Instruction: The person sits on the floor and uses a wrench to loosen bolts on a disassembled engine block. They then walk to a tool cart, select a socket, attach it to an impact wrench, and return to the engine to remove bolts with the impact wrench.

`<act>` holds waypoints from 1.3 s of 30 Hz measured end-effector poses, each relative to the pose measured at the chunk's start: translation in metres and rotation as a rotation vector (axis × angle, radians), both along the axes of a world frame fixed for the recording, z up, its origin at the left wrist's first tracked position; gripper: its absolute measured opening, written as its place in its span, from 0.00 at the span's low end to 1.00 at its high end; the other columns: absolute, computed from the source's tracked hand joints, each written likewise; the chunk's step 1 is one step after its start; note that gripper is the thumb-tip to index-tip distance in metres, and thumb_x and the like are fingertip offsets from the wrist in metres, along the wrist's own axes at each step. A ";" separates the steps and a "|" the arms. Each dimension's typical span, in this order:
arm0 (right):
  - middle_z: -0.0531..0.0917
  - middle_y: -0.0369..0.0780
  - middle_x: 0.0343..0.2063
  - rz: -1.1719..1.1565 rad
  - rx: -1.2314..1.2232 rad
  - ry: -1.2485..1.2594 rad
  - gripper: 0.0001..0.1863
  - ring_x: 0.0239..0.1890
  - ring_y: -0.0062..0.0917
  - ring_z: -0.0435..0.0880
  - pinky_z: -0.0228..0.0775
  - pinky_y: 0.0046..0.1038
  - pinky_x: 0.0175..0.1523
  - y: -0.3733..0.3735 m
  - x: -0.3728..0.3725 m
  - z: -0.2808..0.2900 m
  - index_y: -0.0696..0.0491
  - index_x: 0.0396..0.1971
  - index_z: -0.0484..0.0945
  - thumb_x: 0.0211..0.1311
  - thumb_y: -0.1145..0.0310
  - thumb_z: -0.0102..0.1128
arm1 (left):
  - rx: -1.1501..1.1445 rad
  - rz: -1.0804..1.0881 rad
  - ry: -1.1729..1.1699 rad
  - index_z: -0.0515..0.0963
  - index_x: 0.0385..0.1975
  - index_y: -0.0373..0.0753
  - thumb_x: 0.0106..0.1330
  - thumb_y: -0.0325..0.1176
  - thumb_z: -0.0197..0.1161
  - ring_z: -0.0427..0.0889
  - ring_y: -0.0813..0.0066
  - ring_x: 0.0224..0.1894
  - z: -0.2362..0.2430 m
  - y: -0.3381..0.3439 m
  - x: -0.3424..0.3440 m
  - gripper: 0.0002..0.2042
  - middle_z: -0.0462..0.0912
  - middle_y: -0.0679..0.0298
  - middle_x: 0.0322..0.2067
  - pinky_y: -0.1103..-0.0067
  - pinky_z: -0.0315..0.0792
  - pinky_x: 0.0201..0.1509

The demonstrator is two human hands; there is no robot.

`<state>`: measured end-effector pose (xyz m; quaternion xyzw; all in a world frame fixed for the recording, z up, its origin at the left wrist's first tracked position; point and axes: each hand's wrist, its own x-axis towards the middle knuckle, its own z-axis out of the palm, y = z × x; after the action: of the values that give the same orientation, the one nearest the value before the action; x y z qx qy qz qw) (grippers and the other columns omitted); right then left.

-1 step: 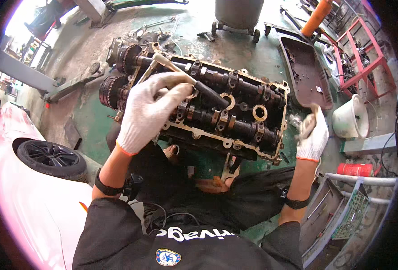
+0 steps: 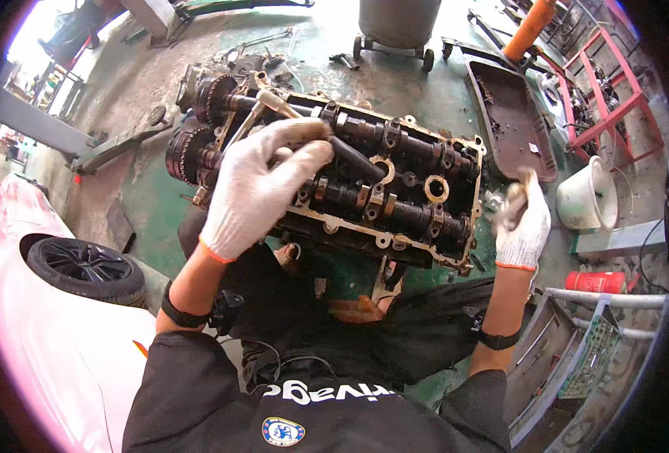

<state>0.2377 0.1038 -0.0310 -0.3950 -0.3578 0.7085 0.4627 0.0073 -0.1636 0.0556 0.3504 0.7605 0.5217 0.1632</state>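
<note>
Matt, ribbed knit cloth covers the left hand [image 2: 255, 181]; in its grip, a hand tool [image 2: 272, 101] pairs dull metal with a smooth handle [image 2: 358, 160] (rubber or plastic, I cannot tell). Beside the grip, the camshafts [image 2: 417, 214] are oily, glossy metal; well right, the bucket [image 2: 578, 200] looks smooth plastic.

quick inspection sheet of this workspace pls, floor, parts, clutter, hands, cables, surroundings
Surface: green floor, worn and stained
Job's things: engine part with two dark shafts; black-handled tool lying across it at a slant
Clutter: loose metal parts beyond the engine part; dark tray with small bits inside
Hands: left hand closed on the tool; right hand beyond the engine part's right end, blurred, contents unclear
Cables: thin dark cable at the person's lap
Surroundings: pink car left; white bucket and red metal frame right
</note>
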 end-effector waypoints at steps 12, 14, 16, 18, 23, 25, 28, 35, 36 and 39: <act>0.84 0.57 0.36 0.404 0.220 0.214 0.23 0.17 0.36 0.82 0.80 0.29 0.18 -0.190 0.022 0.029 0.62 0.61 0.64 0.75 0.63 0.49 | -0.402 -0.538 -1.050 0.83 0.39 0.39 0.71 0.48 0.60 0.72 0.86 0.22 -0.104 -0.067 0.083 0.17 0.76 0.72 0.21 0.84 0.66 0.25; 0.85 0.55 0.32 0.463 0.190 -0.050 0.23 0.19 0.33 0.83 0.78 0.25 0.22 -0.211 0.023 0.017 0.66 0.58 0.63 0.76 0.61 0.47 | -0.513 -0.391 -1.373 0.81 0.46 0.41 0.72 0.50 0.58 0.70 0.86 0.21 -0.146 -0.088 0.080 0.18 0.75 0.72 0.24 0.84 0.63 0.23; 0.85 0.54 0.31 0.462 -0.038 -0.281 0.21 0.19 0.29 0.83 0.73 0.21 0.22 -0.219 0.015 0.001 0.65 0.54 0.66 0.76 0.61 0.44 | -0.516 -0.136 -1.513 0.78 0.50 0.41 0.73 0.47 0.55 0.73 0.83 0.24 -0.192 -0.101 0.071 0.17 0.77 0.69 0.28 0.82 0.66 0.25; 0.85 0.52 0.29 0.422 -0.181 -0.292 0.19 0.19 0.28 0.83 0.73 0.22 0.23 -0.222 0.003 -0.022 0.63 0.51 0.68 0.76 0.60 0.43 | -0.381 -0.172 -0.647 0.76 0.52 0.39 0.75 0.41 0.50 0.78 0.76 0.31 -0.234 -0.113 0.067 0.16 0.80 0.64 0.35 0.78 0.73 0.34; 0.85 0.48 0.34 0.441 -0.314 -0.392 0.18 0.23 0.29 0.84 0.76 0.24 0.28 -0.247 0.008 -0.069 0.61 0.50 0.69 0.76 0.60 0.46 | -1.021 -0.681 -0.184 0.64 0.66 0.34 0.73 0.31 0.48 0.73 0.67 0.63 -0.333 -0.115 0.039 0.22 0.73 0.57 0.62 0.74 0.68 0.66; 0.84 0.47 0.33 0.500 -0.356 -0.341 0.17 0.25 0.29 0.85 0.77 0.25 0.28 -0.256 0.010 -0.098 0.61 0.52 0.69 0.75 0.62 0.47 | -0.950 -0.729 -0.222 0.62 0.68 0.35 0.74 0.34 0.50 0.70 0.67 0.65 -0.386 -0.116 0.027 0.24 0.69 0.58 0.65 0.74 0.65 0.68; 0.83 0.47 0.32 0.424 -0.680 -0.446 0.16 0.24 0.31 0.84 0.79 0.29 0.28 -0.257 -0.005 -0.164 0.63 0.52 0.69 0.76 0.66 0.47 | -0.321 -0.685 -0.706 0.60 0.70 0.35 0.75 0.40 0.52 0.66 0.67 0.68 -0.470 -0.141 0.011 0.27 0.64 0.58 0.69 0.73 0.60 0.71; 0.83 0.50 0.33 0.164 -0.952 -0.600 0.12 0.27 0.35 0.83 0.77 0.36 0.27 -0.247 -0.016 -0.315 0.61 0.44 0.72 0.76 0.69 0.40 | -0.744 -0.702 -0.306 0.64 0.68 0.39 0.74 0.29 0.51 0.71 0.69 0.66 -0.596 -0.144 0.024 0.23 0.67 0.62 0.69 0.76 0.68 0.65; 0.83 0.50 0.35 0.283 -0.971 -0.571 0.14 0.27 0.34 0.82 0.76 0.36 0.27 -0.245 -0.011 -0.332 0.61 0.45 0.73 0.77 0.69 0.38 | -0.860 -0.609 -0.424 0.64 0.68 0.39 0.75 0.29 0.51 0.70 0.69 0.67 -0.605 -0.139 0.029 0.22 0.66 0.62 0.69 0.75 0.67 0.66; 0.82 0.51 0.37 0.183 -1.145 -0.472 0.17 0.27 0.36 0.80 0.79 0.39 0.30 -0.234 -0.005 -0.381 0.65 0.53 0.71 0.77 0.68 0.41 | -0.921 -0.341 -0.833 0.63 0.70 0.42 0.75 0.30 0.50 0.65 0.67 0.70 -0.626 -0.141 0.038 0.23 0.61 0.60 0.72 0.73 0.62 0.70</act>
<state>0.2325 -0.1304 -0.4119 -0.6939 -0.0464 0.7182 0.0239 0.0450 -0.3042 -0.5703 0.1285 0.7131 0.2010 0.6593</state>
